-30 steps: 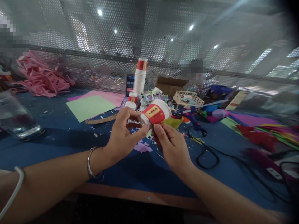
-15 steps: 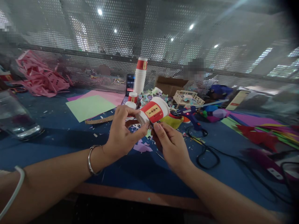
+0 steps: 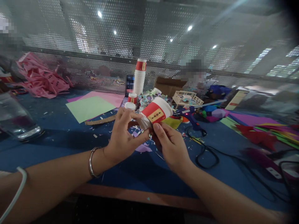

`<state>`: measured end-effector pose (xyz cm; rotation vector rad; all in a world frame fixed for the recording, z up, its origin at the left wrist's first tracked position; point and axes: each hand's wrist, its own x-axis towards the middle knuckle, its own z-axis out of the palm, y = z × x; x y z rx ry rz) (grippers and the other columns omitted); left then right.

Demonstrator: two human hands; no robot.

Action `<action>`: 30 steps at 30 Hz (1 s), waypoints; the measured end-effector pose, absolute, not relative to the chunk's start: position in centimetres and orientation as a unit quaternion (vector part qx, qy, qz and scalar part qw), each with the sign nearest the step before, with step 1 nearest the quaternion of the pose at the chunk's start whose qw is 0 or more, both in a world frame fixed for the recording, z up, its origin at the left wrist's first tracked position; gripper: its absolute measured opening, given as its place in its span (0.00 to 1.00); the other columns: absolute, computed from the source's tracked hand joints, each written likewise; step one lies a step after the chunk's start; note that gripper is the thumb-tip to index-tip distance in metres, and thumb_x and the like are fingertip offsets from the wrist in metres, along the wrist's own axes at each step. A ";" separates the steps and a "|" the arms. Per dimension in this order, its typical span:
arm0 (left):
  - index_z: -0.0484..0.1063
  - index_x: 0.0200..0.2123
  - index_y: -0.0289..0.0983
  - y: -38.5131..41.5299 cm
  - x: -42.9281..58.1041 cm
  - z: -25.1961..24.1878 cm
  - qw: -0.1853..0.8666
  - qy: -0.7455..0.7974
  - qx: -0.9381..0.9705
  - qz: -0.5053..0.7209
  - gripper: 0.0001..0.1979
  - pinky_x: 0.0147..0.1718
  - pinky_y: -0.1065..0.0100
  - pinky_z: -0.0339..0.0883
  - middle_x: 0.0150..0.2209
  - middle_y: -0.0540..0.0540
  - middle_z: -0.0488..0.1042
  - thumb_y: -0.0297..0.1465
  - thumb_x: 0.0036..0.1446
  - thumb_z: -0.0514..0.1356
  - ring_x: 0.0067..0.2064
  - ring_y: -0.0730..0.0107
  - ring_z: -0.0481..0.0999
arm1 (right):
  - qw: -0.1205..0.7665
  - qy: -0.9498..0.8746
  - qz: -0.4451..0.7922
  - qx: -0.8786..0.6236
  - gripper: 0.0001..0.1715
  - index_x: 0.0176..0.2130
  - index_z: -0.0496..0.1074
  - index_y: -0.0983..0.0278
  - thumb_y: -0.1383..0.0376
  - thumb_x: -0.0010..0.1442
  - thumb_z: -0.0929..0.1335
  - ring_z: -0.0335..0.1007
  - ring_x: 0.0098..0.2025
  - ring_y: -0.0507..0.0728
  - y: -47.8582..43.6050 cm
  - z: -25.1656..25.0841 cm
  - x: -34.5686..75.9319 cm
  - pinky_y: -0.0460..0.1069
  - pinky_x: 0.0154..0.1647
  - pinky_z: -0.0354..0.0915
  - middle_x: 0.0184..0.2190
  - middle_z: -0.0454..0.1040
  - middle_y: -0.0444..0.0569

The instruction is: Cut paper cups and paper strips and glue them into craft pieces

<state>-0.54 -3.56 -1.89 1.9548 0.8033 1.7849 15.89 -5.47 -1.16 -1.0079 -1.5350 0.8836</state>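
A red and white paper cup (image 3: 155,112) is held tilted above the middle of the table, its rim toward the upper right. My left hand (image 3: 125,133) grips the cup's base end between thumb and fingers. My right hand (image 3: 170,143) is closed below the cup, thumb on top, pinching something dark and small against the cup's lower side; its shape is mostly hidden by the fingers. Purple paper scraps (image 3: 143,147) lie on the table under the hands. Behind the cup stand a small red cup (image 3: 132,98) and a white one (image 3: 130,106).
A tall cup stack (image 3: 140,77) stands at the back. Green paper (image 3: 91,108) and a glass (image 3: 21,121) are at left. A glue gun (image 3: 190,116) with a black cable (image 3: 207,147) lies at right. Pink paper strips (image 3: 42,76) are heaped back left.
The cup has turned in my hands, so its yellow label now sits lower and tilts more. Both hands stay in nearly the same place.
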 end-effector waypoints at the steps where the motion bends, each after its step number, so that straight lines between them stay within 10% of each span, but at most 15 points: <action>1: 0.70 0.44 0.41 -3.6 -0.6 -1.9 0.185 0.286 0.695 0.633 0.19 0.42 0.60 0.80 0.44 0.46 0.63 0.25 0.49 0.69 0.47 0.63 0.71 | 0.523 -0.643 0.366 -0.422 0.25 0.27 0.64 0.62 0.48 0.67 0.65 0.50 0.21 0.47 -5.5 -1.2 15.9 0.46 0.19 0.47 0.21 0.57 0.39; 30: 0.66 0.43 0.41 -0.9 -1.4 -1.3 0.384 0.270 0.645 0.603 0.20 0.32 0.67 0.76 0.43 0.44 0.70 0.25 0.48 0.67 0.44 0.64 0.74 | 0.527 -0.668 0.311 -0.424 0.20 0.33 0.68 0.62 0.49 0.67 0.67 0.48 0.22 0.48 -4.7 -0.2 17.4 0.48 0.20 0.46 0.22 0.56 0.39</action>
